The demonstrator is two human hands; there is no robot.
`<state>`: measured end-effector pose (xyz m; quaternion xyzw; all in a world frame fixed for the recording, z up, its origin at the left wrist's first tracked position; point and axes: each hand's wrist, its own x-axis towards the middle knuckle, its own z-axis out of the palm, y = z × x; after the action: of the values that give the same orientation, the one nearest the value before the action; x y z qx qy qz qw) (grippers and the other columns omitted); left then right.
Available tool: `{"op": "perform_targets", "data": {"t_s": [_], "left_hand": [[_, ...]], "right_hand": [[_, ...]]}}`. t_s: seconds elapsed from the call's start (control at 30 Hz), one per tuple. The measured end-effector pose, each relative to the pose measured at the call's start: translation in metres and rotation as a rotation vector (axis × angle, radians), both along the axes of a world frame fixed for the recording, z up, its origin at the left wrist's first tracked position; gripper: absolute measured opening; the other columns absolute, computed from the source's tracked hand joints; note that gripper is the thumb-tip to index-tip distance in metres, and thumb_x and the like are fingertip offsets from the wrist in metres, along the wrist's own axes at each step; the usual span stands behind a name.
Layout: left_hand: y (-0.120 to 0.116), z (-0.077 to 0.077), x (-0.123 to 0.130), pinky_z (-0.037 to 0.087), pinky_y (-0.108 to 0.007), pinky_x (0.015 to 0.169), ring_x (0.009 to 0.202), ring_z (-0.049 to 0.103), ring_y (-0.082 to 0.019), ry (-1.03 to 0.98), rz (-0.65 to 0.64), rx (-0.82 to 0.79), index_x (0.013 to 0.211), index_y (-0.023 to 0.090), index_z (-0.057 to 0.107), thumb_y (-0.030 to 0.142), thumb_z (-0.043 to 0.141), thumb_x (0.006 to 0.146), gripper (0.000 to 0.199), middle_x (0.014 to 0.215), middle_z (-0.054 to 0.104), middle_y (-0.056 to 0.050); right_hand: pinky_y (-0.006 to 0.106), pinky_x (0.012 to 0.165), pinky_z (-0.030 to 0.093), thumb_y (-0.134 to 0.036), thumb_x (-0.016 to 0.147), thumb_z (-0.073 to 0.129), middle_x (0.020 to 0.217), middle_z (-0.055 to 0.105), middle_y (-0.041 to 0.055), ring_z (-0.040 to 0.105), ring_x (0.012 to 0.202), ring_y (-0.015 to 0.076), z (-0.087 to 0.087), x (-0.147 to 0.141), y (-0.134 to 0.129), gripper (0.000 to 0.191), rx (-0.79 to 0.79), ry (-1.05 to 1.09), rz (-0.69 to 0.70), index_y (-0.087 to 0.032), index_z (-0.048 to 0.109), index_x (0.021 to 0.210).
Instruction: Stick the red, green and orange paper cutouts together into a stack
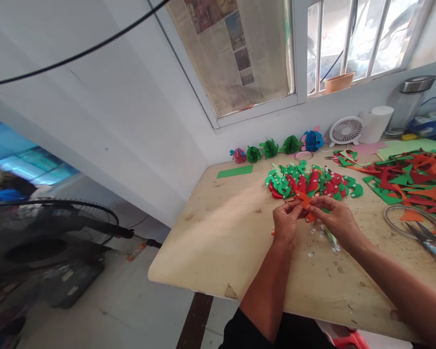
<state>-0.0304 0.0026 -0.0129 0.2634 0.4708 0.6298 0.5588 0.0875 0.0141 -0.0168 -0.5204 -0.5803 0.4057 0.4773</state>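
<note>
At far left we record a black fan (54, 242), blurred, standing beyond the edge of the wooden table (210, 242). On the tabletop we find first a green strip (234, 172), lying flat near the wall. Just right of it, along the wall, we log a row of folded paper figures: one pink and blue (239, 155), three green (269, 148), one blue and pink (313, 140). Our left hand (286, 219) is closed, thumb and fingers pinching the near-left part of an orange paper piece (304, 199). The piece is held up at the near edge of a heap of red and green cut-outs (312, 180), many bearing small white squares. Our right hand (334, 217) pinches the same piece from the right; the fingertips of both hands are close together, and we cannot tell whether they touch. Loose white bits (310, 254) lie below the right hand. Further right we note a small white fan (346, 131) by the wall, a white roll (378, 124) and a clear bottle (409, 106). Nearer us lie a pile of red, orange and green offcuts (417, 177), a ring (387, 215) and blue-handled scissors (430, 240), blades partly within the ring.
</note>
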Motion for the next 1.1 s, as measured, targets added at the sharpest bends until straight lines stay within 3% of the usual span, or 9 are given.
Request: {"op": "perform_targets", "data": {"t_s": [0.5,1.1], "left_hand": [[0.002,-0.002,-0.005,0.052,-0.028,0.061,0.051,0.06,-0.012,0.001,0.022,-0.026,0.073,0.011,0.072,0.028,0.076,0.052,0.027,0.062,0.068,-0.006],[0.001,0.001,-0.008,0.047,-0.024,0.056,0.049,0.058,-0.01,-0.037,0.037,-0.036,0.074,0.01,0.07,0.024,0.073,0.054,0.024,0.057,0.064,-0.003]], "right_hand": [[0.031,0.065,0.05,-0.041,0.071,0.061,0.074,0.07,0.0035,0.064,0.069,0.0198,0.008,0.0,-0.004,0.022,0.075,-0.111,0.022,-0.021,0.064,0.08],[0.031,0.065,0.049,-0.04,0.07,0.06,0.074,0.069,0.0045,0.064,0.068,0.0192,0.011,-0.002,-0.005,0.026,0.021,-0.085,0.046,-0.019,0.064,0.083]]}}
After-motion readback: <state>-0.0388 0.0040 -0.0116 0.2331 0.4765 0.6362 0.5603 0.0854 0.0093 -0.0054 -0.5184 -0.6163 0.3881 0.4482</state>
